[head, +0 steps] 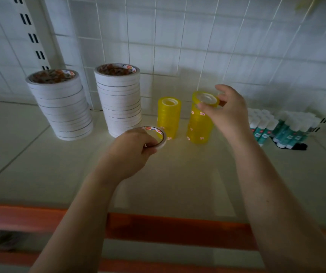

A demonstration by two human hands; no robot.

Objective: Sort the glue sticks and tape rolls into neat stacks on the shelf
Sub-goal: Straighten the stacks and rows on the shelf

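two white tape stacks (91,101) left, glue sticks (282,127) right

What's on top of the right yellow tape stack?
One yellow tape roll, pinched by the right hand at the top of the right yellow stack. The grip hides its near edge, so whether it is seated is unclear.

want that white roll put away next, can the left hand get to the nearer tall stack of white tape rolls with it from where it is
Probably yes. The left hand, pinching a thin white tape roll, sits just in front of the right-hand tall stack of white tape rolls, with nothing between them; it only needs lifting to the top.
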